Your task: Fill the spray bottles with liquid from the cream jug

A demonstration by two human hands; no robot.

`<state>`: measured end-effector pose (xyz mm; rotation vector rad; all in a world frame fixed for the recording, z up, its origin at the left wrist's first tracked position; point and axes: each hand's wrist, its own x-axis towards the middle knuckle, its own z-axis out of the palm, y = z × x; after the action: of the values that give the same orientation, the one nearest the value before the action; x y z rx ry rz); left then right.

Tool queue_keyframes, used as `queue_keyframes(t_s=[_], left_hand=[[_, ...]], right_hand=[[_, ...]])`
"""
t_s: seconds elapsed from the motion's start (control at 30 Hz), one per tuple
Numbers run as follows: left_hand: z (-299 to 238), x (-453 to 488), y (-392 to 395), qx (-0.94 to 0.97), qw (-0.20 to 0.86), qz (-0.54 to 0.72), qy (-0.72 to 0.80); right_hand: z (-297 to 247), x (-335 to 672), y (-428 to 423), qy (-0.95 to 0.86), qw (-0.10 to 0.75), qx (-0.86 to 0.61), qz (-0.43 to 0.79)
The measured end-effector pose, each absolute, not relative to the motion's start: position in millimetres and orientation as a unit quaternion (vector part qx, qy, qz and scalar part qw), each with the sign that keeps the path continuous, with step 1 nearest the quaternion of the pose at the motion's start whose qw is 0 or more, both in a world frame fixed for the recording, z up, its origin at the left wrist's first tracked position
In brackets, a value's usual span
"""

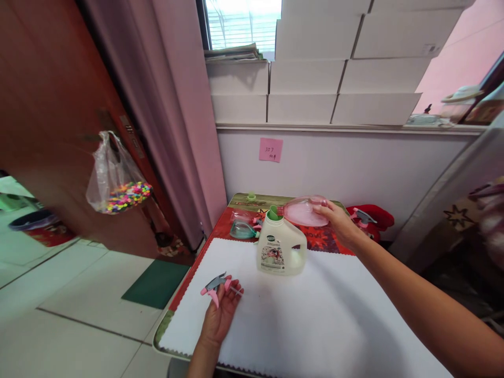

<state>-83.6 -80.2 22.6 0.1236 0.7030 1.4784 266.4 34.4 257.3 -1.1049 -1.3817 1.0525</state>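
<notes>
My right hand [333, 218] is closed around a clear pink spray bottle [303, 211], tipped on its side. Its neck points left, at the green spout [273, 212] in the mouth of a cream detergent jug [274, 247]. The jug stands upright on the white mat [307, 315]. Whether the bottle's neck touches the spout I cannot tell. Low at the left, my left hand [223, 310] holds a pink and grey spray trigger head [216, 286], its thin tube lying across the fingers. Behind the jug's left side lies a teal spray bottle [242, 229] on its side.
A small green cap [251, 196] sits at the table's back edge. Another spray head [364, 216] is by a red item [378, 212] at the back right. White boxes [303, 79] are stacked on the ledge. A bag of colourful beads [128, 197] hangs from the door.
</notes>
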Motion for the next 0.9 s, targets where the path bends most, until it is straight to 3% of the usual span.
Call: queue_keyframes(t_s=[0.9], left_hand=[[20, -84, -80, 0.06, 0.681, 0.659, 0.313]], right_hand=[[297, 259, 31, -0.63, 0.461, -0.52, 0.347]])
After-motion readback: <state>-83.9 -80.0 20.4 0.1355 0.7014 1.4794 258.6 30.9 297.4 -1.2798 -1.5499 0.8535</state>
